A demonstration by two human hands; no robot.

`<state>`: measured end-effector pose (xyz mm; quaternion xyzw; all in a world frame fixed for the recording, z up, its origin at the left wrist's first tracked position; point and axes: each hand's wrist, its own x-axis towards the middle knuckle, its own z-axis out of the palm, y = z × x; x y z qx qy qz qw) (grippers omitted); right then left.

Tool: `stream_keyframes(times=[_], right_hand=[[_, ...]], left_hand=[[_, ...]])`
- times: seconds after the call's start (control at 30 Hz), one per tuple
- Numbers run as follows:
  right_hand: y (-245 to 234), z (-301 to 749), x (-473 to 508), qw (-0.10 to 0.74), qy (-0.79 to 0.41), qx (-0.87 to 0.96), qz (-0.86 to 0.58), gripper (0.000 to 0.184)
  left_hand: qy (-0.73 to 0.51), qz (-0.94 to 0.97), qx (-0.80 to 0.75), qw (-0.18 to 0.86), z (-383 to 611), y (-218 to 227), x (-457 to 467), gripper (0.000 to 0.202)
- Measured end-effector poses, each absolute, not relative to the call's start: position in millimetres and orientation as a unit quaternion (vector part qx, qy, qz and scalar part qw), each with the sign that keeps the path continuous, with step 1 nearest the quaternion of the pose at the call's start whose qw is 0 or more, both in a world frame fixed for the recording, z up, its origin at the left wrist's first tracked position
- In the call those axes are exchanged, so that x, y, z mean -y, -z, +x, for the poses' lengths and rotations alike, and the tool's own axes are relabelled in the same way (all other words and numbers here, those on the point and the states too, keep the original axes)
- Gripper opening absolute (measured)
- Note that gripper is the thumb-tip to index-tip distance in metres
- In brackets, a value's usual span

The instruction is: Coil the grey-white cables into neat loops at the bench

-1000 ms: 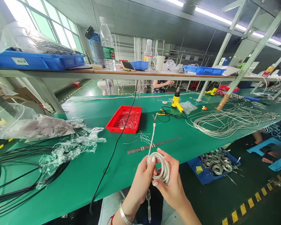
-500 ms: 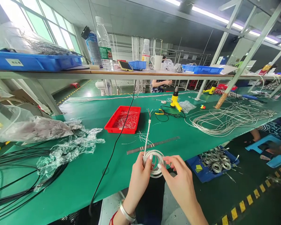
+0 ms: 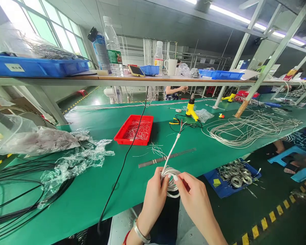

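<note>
Both my hands hold a small coil of silver braided cable (image 3: 171, 183) at the near edge of the green table (image 3: 91, 190). My left hand (image 3: 155, 194) grips the coil's left side with fingers closed. My right hand (image 3: 191, 192) pinches the coil from the right at its top. The cable's loose end (image 3: 177, 137) sticks up and away to the right, with thin coloured wires fanned at its tip. A metal ruler (image 3: 167, 158) lies on the table just beyond the coil.
A red tray (image 3: 134, 130) of wire bits sits beyond, with a yellow heat gun (image 3: 191, 109) and a big loose cable pile (image 3: 252, 127) to the right. Crumpled plastic bags (image 3: 76, 158) and black cables (image 3: 20, 194) lie left. A blue bin of finished coils (image 3: 232, 177) is below right. A person works behind the shelf.
The coil has come down toward the table edge and my fingers have closed tighter on it. The loose end has swung from pointing straight up to leaning right.
</note>
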<state>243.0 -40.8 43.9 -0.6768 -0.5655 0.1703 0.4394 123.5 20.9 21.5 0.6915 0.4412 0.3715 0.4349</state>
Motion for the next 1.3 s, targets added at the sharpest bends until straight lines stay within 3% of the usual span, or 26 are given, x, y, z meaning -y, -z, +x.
stream_keyframes(times=[0.1,0.47,0.67,0.83,0.97,1.07,1.3], right_hand=[[-41.7,247.6,39.8,0.467,-0.156,0.554,-0.671,0.033],[-39.7,255.2,31.1,0.621,-0.384,0.387,-0.562,0.041],[-33.9,253.7,27.4,0.642,-0.412,0.366,-0.533,0.038],[-42.3,253.5,32.4,0.574,-0.322,0.463,-0.593,0.037],[-38.5,244.1,44.0,0.512,-0.194,0.561,-0.621,0.018],[-26.5,232.0,45.7,0.459,-0.099,0.597,-0.651,0.013],[-9.6,221.0,39.9,0.489,0.025,0.578,-0.653,0.016]], left_hand=[[-0.374,0.695,-0.432,0.437,124.7,-21.5,-19.7,0.012],[-0.384,0.688,-0.424,0.446,130.8,-27.8,-18.5,0.015],[-0.393,0.669,-0.428,0.464,132.1,-26.1,-20.6,0.018],[-0.411,0.630,-0.429,0.501,131.6,-21.3,-22.7,0.025],[-0.443,0.546,-0.436,0.562,132.1,-16.5,-27.9,0.031],[-0.453,0.514,-0.438,0.582,133.6,-15.6,-30.0,0.035],[-0.447,0.495,-0.411,0.621,136.9,-16.8,-26.9,0.035]])
